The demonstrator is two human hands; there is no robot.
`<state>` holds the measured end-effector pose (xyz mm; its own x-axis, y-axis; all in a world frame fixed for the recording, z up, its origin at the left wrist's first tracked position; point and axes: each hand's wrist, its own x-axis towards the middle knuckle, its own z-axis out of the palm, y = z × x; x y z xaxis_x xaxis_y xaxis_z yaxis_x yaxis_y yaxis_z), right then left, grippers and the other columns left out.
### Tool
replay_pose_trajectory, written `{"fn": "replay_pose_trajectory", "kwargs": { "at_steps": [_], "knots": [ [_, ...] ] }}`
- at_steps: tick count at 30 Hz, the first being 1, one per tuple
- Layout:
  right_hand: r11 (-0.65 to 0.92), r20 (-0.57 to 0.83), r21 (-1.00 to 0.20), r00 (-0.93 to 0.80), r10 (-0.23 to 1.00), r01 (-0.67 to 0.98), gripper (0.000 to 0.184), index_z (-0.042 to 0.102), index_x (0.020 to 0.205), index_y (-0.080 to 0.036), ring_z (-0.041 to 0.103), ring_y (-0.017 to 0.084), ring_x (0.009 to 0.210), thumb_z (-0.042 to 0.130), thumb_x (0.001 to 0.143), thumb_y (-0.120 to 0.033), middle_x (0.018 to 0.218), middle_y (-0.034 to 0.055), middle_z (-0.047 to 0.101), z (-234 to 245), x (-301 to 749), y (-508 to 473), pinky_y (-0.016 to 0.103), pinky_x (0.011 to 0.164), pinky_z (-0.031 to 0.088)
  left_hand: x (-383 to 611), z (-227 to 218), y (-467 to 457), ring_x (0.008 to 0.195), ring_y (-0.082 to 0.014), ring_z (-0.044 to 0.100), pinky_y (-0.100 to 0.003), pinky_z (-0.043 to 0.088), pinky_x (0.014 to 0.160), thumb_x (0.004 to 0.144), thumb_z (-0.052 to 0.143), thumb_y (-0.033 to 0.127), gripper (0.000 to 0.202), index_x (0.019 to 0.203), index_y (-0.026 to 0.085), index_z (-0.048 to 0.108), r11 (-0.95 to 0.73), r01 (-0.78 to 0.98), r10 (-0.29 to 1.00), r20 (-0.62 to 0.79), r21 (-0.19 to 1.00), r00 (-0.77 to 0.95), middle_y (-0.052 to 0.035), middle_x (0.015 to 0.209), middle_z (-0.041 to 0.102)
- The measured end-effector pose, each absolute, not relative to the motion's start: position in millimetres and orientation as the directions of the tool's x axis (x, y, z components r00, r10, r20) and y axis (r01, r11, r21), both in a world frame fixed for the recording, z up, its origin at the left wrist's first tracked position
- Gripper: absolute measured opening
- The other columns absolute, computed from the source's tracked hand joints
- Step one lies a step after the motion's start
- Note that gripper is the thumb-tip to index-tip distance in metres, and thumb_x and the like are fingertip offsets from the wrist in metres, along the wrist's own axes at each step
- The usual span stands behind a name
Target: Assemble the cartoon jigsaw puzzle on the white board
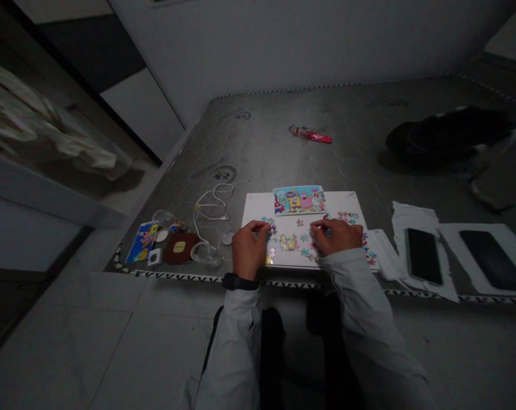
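A white board (pixel 258 203) lies at the near edge of the grey surface, with loose jigsaw pieces (pixel 306 252) scattered over both sides of it. Near the middle is a small joined patch of puzzle (pixel 288 242) with a yellow cartoon face. Above it rests a colourful picture card (pixel 299 200), and a single piece (pixel 299 222) lies just below the card. My left hand (pixel 250 245) pinches at the board's left side, beside several pieces. My right hand (pixel 340 236) also has its fingertips together, right of the single piece. Whatever either pinch holds is too small to make out.
On the left are a white cable (pixel 215 205), a brown pouch (pixel 180 248), a blue cartoon packet (pixel 142 242) and a small white box (pixel 154 257). A red-handled item (pixel 313 135) lies farther back. Two phones (pixel 424 256) and a dark bag-like thing (pixel 446 139) are on the right.
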<state>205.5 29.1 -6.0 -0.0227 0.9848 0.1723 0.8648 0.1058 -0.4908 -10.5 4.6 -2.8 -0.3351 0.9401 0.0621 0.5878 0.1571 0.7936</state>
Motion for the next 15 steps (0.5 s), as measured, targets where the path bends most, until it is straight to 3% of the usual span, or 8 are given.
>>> {"fn": "replay_pose_trajectory", "kwargs": {
  "at_steps": [6,10,15],
  "knots": [
    [-0.272,0.081,-0.447,0.341,0.936,0.852,0.034,0.074,0.097,-0.026,0.062,0.023,0.074,0.059,0.08,-0.05,0.085,0.0028,0.074,0.3,278.0,32.1,0.046,0.084,0.037,-3.8,-5.6,6.9,0.088,-0.0196,0.072,-0.031,0.05,0.082,0.087,0.066,0.033,0.015,0.09,0.024,0.077,0.142,0.596,0.949,0.062,0.791,-0.308,-0.0021,0.09,0.078],
    [-0.52,-0.105,-0.356,0.52,0.848,0.776,0.038,0.073,0.091,-0.025,0.062,0.025,0.072,0.069,0.067,-0.055,0.083,0.0044,0.073,-5.6,317.2,38.0,0.05,0.083,0.041,-1.1,-5.6,7.8,0.09,-0.0211,0.072,-0.033,0.051,0.084,0.086,0.066,0.029,0.015,0.092,0.023,0.078,0.135,0.61,0.954,0.063,0.781,-0.292,-0.0038,0.093,0.079],
    [-0.557,-0.172,-0.314,0.531,0.83,0.769,0.038,0.077,0.081,-0.028,0.065,0.031,0.082,0.07,0.066,-0.063,0.087,0.0074,0.076,-6.3,318.7,36.4,0.054,0.084,0.042,-2.8,-0.9,7.3,0.09,-0.022,0.073,-0.033,0.052,0.083,0.087,0.063,0.029,0.017,0.095,0.023,0.077,0.147,0.625,0.941,0.087,0.766,-0.328,-0.0051,0.094,0.079]
  ]
}}
